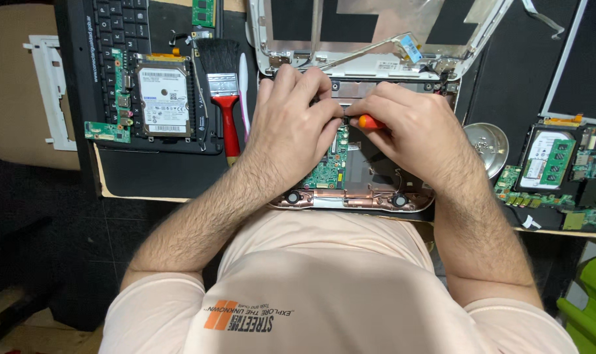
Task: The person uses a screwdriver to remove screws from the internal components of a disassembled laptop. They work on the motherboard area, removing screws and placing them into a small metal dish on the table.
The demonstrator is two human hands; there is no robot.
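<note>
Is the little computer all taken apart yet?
Partly. Done: its hard drive lies out on the left, and the laptop is open with its green board bare. In hand: the right hand holds an orange screwdriver on it; the left hand steadies. Left: the board sits inside.

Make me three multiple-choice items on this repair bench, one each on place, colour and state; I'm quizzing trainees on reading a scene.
1. Where is the paintbrush?
A. left of the opened laptop
B. in the metal dish
C. on the person's lap

2. What colour is the screwdriver handle?
A. blue
B. orange
C. green

3. What is the right hand doing?
A. lying flat and empty
B. gripping the screwdriver
C. holding the brush

Answers: 1 A, it lies beside the hard drive. 2 B, orange shows between the fingers. 3 B, its fingers close round the handle, opposite the left hand.
</note>
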